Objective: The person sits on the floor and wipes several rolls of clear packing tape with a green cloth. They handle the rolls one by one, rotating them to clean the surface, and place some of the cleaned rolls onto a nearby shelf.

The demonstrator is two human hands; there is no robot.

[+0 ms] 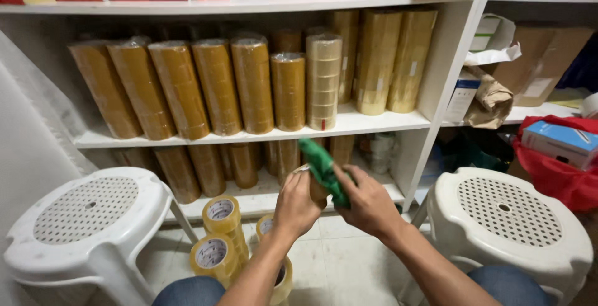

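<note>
Left hand (pixel 298 203) is curling its fingers around a small roll of clear brownish packing tape (pixel 316 189), gripping it at frame centre. Right hand (pixel 369 205) is pinching a crumpled green cloth (pixel 322 168) and pressing it against the roll; the cloth is sticking up toward 11 o'clock. At 7 o'clock of the hands, loose tape rolls (pixel 219 239) are lying on the tiled floor. White perforated plastic stools (pixel 87 219) are standing at 9 and 3 o'clock. At 12 o'clock, wrapped tape stacks (pixel 252 85) are lining the white shelf (pixel 374 122).
</note>
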